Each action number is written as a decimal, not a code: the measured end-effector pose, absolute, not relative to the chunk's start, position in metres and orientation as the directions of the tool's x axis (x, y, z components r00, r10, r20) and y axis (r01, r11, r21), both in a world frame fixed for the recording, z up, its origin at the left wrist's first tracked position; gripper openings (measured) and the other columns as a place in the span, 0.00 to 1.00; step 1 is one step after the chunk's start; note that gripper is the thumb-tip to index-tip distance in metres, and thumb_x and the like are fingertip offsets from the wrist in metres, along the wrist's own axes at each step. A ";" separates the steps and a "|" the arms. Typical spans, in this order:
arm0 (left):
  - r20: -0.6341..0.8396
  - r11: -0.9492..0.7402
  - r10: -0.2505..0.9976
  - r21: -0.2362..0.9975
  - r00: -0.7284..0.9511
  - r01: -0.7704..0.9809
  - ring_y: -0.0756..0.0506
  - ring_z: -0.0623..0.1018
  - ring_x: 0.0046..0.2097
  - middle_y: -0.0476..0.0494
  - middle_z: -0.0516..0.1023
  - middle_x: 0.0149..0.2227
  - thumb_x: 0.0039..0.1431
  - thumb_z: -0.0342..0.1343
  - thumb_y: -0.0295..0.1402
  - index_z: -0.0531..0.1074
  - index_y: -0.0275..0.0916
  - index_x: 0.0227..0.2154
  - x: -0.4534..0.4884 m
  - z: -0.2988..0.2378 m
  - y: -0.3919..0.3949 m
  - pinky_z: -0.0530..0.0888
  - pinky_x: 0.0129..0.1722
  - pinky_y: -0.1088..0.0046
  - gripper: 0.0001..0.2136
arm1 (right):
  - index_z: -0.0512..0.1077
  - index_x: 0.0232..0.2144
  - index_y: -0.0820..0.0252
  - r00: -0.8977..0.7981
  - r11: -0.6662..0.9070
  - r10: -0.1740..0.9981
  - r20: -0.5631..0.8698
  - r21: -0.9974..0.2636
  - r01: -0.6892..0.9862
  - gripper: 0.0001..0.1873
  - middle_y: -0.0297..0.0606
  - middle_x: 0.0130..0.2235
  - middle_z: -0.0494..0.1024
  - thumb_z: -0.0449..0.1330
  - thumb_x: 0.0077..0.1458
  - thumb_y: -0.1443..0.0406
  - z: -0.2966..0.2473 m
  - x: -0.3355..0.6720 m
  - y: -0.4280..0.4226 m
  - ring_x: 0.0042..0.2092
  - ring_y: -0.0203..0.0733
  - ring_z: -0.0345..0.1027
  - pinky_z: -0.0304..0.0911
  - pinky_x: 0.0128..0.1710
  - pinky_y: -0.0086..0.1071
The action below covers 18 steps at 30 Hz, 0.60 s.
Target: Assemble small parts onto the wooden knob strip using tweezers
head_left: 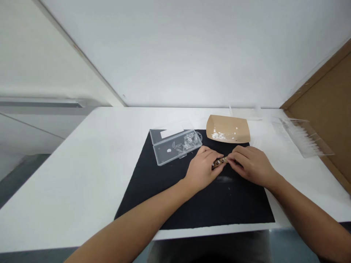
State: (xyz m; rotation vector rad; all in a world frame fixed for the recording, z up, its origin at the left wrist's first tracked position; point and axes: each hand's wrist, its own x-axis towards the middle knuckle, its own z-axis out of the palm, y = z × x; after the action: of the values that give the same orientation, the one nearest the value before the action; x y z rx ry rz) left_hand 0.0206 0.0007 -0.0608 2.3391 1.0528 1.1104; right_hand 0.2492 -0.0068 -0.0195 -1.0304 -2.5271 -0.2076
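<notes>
Over the black mat (175, 197), my left hand (204, 166) is closed around a small brown strip (219, 162) with dark and whitish spots. My right hand (251, 164) has its fingers pinched together at the strip's right end, and whatever lies between those fingertips is hidden. Beyond my left hand an open clear plastic case (161, 157) rests on the mat's far edge. Several clear, slender pointed pieces (189, 141) are heaped in its right part, and a white round dot (169, 150) shows at its left.
A curved brown card tray (229, 126) with small white bits (219, 135) sits behind my hands. Farther right, a clear plastic pack (304, 138) holds several pale, slim pieces. A brown board (326, 106) bounds the white table (82, 175) on the right, a white wall (205, 54) behind.
</notes>
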 end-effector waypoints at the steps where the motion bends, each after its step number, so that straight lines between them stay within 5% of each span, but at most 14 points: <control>1: 0.505 -0.655 0.756 0.587 0.417 0.476 0.41 0.76 0.44 0.42 0.84 0.40 0.67 0.63 0.36 0.78 0.38 0.43 0.022 -0.062 0.001 0.77 0.47 0.59 0.07 | 0.75 0.41 0.58 -0.649 0.716 0.637 0.415 -0.009 0.698 0.06 0.38 0.38 0.80 0.59 0.70 0.64 -0.019 0.249 -0.007 0.34 0.41 0.69 0.58 0.35 0.37; 18: 0.369 -0.534 0.843 0.660 0.391 0.529 0.41 0.74 0.44 0.46 0.82 0.36 0.66 0.64 0.32 0.77 0.42 0.37 0.024 -0.062 0.000 0.76 0.42 0.64 0.02 | 0.76 0.40 0.57 -0.668 0.721 0.630 0.397 0.022 0.693 0.07 0.38 0.36 0.79 0.58 0.71 0.65 -0.018 0.244 -0.007 0.34 0.41 0.69 0.58 0.35 0.37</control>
State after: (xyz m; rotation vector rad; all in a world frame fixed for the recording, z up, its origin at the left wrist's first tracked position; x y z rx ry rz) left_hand 0.0237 -0.0005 -0.0622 2.2146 1.1783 0.9642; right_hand 0.2438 -0.0074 -0.0183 -1.0259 -2.5638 -0.2422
